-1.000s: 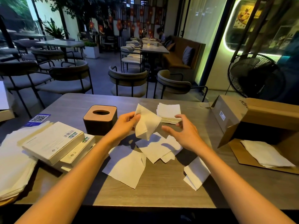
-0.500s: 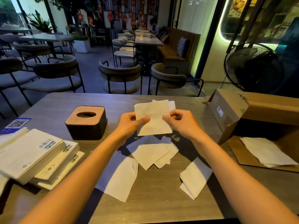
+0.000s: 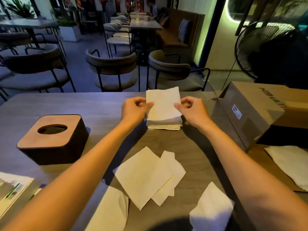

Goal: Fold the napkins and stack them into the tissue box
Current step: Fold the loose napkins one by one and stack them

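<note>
Napkin [image 3: 163, 104]: folded square, held by its two side edges just above the stack, near edge drooping toward it.
Stack [image 3: 164, 125]: folded napkins piled at the far middle of the worktop [image 3: 100, 107], edges roughly flush.
Left hand [image 3: 133, 109]: thumb and forefinger pinch the napkin's left edge; other fingers curled.
Right hand [image 3: 191, 109]: thumb and forefinger pinch the right edge; other fingers curled.
Box [image 3: 53, 139]: dark tissue box with a wooden lid and oval slot, left of the stack and well apart from it. Nothing shows in the slot; contents cannot be told.
Loose napkins [image 3: 146, 175]: several sheets lie overlapped near the person, one more at near left [image 3: 110, 212] and one at near right [image 3: 211, 212].
Carton [image 3: 250, 112]: cardboard box on its side at right, a white sheet [image 3: 290, 164] on its flap.
Step, judged: laying the folded napkin on the stack; boxing not yet begun.
Risk 1: uneven release of the two pinches would skew the napkin and leave the stack ragged.
Risk 2: thin paper may spring open once freed, since no crease pressure is applied.
Risk 3: a forearm sweep could scatter the loose napkins off the near edge.
Risk 4: a taller stack may topple or splay when lifted toward the box.
</note>
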Available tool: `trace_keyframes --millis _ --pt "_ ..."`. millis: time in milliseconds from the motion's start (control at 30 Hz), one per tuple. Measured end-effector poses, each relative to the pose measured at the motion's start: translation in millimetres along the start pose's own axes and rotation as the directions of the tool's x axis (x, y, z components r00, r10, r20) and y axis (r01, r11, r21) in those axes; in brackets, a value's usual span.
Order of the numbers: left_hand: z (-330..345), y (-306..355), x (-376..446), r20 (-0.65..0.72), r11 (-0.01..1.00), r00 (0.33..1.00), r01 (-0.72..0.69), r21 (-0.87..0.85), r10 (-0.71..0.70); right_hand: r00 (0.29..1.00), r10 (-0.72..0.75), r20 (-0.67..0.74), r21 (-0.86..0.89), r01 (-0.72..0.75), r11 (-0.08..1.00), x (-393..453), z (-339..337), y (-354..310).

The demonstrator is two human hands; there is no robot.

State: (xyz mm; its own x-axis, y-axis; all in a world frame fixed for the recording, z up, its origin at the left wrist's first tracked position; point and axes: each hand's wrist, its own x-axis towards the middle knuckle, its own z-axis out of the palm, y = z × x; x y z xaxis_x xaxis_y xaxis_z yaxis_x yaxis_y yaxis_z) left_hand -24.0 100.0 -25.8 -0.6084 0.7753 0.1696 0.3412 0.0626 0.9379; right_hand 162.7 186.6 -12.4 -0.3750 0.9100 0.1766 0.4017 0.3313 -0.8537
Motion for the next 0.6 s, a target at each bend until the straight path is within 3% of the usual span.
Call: trace_keyframes --millis 167,467,533,600 --pt "14 -17 17 0.011 0.988 0.999 -0.040 0.152 0.039 1.000 0.020 0.012 -0.070 -0.019 0.997 16 3 19" --pt "10 -24 6 -0.003 0.981 0.999 -0.036 0.188 0.037 0.993 -0.098 -0.065 -0.214 0.082 0.973 0 13 18" --pt "-3 -17 -6 0.077 0.980 0.997 -0.044 0.193 0.030 0.984 -0.172 -0.050 -0.233 0.156 0.960 -13 10 11" --pt "-19 -7 -23 0.271 0.955 0.961 -0.035 0.295 -0.048 0.973 -0.232 -0.008 -0.239 0.223 0.945 -32 10 4"
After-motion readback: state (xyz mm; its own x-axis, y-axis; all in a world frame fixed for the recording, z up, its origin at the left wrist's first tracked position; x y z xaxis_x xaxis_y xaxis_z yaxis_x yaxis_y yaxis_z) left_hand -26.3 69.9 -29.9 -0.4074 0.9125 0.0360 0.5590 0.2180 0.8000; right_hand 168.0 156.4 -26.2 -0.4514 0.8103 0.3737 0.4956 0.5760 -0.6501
